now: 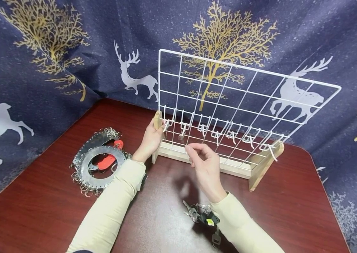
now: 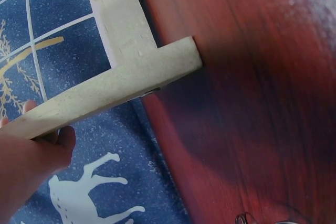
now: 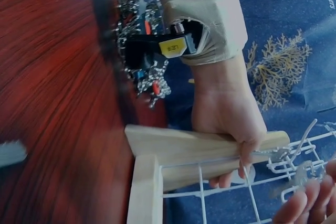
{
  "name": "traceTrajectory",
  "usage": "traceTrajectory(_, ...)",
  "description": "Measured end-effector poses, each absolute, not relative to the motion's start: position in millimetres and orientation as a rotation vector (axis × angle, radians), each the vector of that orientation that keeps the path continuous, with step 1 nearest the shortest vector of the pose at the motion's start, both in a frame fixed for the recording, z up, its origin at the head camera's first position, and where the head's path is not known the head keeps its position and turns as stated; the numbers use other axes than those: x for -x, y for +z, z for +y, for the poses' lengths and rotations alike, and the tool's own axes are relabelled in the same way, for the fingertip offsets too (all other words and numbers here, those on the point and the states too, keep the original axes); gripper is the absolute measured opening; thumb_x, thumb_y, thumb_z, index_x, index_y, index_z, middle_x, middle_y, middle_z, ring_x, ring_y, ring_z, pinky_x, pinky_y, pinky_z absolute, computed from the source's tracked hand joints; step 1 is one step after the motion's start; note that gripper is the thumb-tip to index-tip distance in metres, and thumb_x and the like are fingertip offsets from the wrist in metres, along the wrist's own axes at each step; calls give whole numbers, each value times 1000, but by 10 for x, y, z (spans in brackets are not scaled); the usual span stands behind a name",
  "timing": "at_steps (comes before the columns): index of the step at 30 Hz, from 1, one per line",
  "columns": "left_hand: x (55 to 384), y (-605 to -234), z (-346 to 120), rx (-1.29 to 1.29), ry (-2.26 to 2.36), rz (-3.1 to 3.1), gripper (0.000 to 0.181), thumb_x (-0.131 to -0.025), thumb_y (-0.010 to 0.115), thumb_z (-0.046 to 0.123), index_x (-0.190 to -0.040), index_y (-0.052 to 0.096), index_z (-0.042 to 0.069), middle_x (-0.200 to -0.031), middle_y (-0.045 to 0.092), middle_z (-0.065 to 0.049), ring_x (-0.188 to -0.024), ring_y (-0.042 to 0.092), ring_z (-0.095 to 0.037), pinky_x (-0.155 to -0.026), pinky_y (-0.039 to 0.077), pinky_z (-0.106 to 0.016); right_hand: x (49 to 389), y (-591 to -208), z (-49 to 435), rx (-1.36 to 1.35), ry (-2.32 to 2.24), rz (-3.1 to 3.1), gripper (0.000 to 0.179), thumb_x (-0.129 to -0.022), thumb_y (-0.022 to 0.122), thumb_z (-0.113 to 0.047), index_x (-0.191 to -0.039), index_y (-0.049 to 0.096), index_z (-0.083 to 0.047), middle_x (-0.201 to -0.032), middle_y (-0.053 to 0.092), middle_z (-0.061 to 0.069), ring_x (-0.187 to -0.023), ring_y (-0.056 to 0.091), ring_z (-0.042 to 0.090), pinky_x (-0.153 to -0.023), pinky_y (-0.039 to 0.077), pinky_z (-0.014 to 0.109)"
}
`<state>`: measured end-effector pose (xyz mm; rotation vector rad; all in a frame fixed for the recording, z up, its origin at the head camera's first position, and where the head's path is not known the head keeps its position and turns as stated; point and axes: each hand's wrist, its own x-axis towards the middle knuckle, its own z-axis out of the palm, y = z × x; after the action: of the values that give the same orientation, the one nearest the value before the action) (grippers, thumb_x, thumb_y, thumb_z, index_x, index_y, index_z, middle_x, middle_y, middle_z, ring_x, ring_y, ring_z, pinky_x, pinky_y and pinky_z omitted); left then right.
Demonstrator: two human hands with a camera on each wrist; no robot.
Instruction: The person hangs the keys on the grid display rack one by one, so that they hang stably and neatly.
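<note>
My left hand (image 1: pixel 153 137) grips the left wooden upright (image 2: pixel 105 87) of a white wire grid rack (image 1: pixel 250 73), thumb on one side and fingers round the other. A row of white hooks (image 1: pixel 202 129) runs across the grid. Something small and shiny, like a key (image 1: pixel 182 135), hangs at the second hook from the left; it is blurred in the right wrist view. My right hand (image 1: pixel 205 161) is just in front of it, fingers loosely bent, with nothing visible between the fingertips. A silver key (image 3: pixel 277 153) shows at the hook nearest the left hand.
Several loose keys (image 1: pixel 192 213) lie on the red-brown table (image 1: pixel 162 211) below my right wrist. To the left are flat grey metal rings (image 1: pixel 86 168) edged with many small wire loops, with red parts (image 1: pixel 106 162) on them. A dark blue curtain (image 1: pixel 99 21) hangs behind.
</note>
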<state>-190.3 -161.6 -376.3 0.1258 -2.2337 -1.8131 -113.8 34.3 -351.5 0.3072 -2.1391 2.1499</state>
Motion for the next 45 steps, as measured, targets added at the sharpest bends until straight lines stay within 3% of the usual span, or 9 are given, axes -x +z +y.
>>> traceTrajectory(2,1904,-3762,-1620,-126,-1808,-2232,23,-99,48,8,-119,52,-2,-95,57,-16,-79,54,-33,-62,41,-25,1115,-3521,395,-350,2102,-2236,15,-88,73,-21,-98,72,-10,-82,64,12,-62,55,19,-56,48,25)
traceTrajectory(6,1893,-3753,-1633,-121,-1821,-2236,23,-100,48,10,-119,51,-3,-93,57,-17,-80,54,-38,-61,41,-26,1064,-3549,502,-446,1975,-2457,13,-87,73,-22,-96,71,-12,-94,68,3,-76,60,19,-66,49,27)
traceTrajectory(10,1893,-3747,-1630,-117,-1836,-2234,23,-100,47,9,-119,51,-3,-94,57,-18,-84,53,-44,-61,41,-27,1003,-3603,612,-568,1789,-2659,12,-87,73,-25,-96,71,-16,-90,68,-3,-79,61,17,-72,50,29)
traceTrajectory(16,1895,-3751,-1623,-109,-1826,-2230,24,-99,48,8,-120,51,-3,-94,57,-19,-84,55,-41,-62,42,-24,919,-3724,811,-785,1475,-2876,16,-87,73,-25,-100,68,-16,-83,65,-10,-73,58,12,-69,49,27)
traceTrajectory(22,1890,-3750,-1614,-97,-1838,-2218,23,-99,48,6,-121,52,0,-92,56,-12,-74,53,-28,-59,41,-22,854,-3777,1016,-1031,1097,-3064,17,-90,70,-26,-101,65,-15,-83,59,-14,-71,56,6,-68,47,27)
traceTrajectory(30,1883,-3746,-1614,-123,-1820,-2243,24,-100,48,9,-121,51,-2,-102,59,-19,-90,56,-39,-68,44,-26,781,-3824,1190,-1159,589,-3101,24,-85,74,-35,-99,64,-17,-86,51,-9,-77,50,5,-68,48,30)
traceTrajectory(33,1880,-3740,-1616,-128,-1818,-2243,23,-99,48,9,-121,51,-1,-101,59,-19,-90,56,-39,-69,44,-27,760,-3848,1241,-1194,545,-3070,25,-84,75,-34,-99,64,-16,-85,50,-9,-75,48,3,-66,48,29)
traceTrajectory(38,1866,-3728,-1615,-127,-1801,-2254,20,-99,48,7,-118,51,0,-100,59,-18,-85,56,-29,-70,44,-26,745,-3882,1310,-1260,551,-3041,20,-84,75,-28,-94,63,-16,-84,51,-11,-73,48,2,-64,46,29)
traceTrajectory(45,1875,-3727,-1614,-122,-1822,-2247,21,-100,47,8,-119,51,-1,-107,60,-21,-93,58,-35,-75,47,-30,753,-3917,1352,-1277,585,-3083,19,-83,76,-22,-92,59,-20,-76,48,-16,-67,48,0,-60,45,29)
